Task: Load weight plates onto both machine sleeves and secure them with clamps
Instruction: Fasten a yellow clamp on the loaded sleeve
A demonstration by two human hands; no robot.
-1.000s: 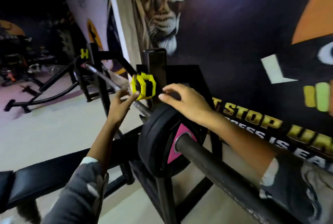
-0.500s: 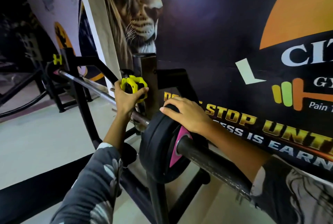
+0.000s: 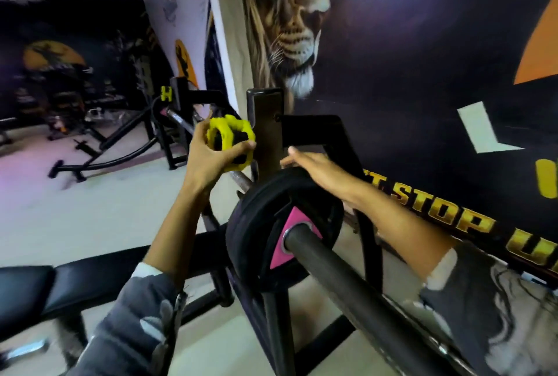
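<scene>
In the head view we find the left hand (image 3: 208, 155) wrapped around the yellow clamp (image 3: 231, 141), fingers (image 3: 241, 147) curled shut on its body, held free in the air above and to the left of the black weight plate (image 3: 283, 224), which sits on the sleeve (image 3: 347, 279). The right hand (image 3: 317, 168) lies flat on the plate's upper rim, fingers spread, gripping nothing. We judge that the sleeve's long axis runs from the plate toward the camera, so the clamp, nearer the upright post (image 3: 267, 134), must travel round to the sleeve's open near end; the left hand is the one placed to carry it.
</scene>
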